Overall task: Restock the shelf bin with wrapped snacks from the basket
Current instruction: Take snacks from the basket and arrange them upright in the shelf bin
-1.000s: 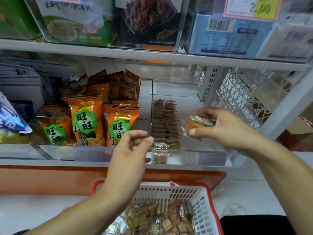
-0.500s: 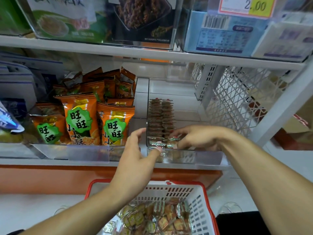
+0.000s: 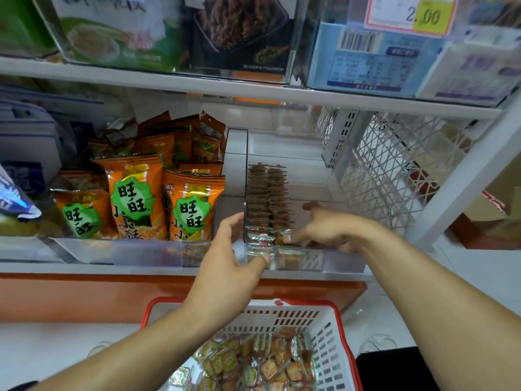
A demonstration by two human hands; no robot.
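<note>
Head view: white shelf (image 3: 253, 93) above orange base (image 3: 84, 294).

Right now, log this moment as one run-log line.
right hand: in clear bin, setting wrapped snack at row front | left hand: on bin's front corner | basket: snacks remain

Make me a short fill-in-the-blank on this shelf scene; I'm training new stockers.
1. The right hand reaches into the clear ___ on the shelf.
2. The left hand touches the bin's ___ wall.
3. The loose wrapped snacks wait in a red and white ___.
4. The orange bags stand to the bin's ___.

Missing: bin; front; basket; left
</note>
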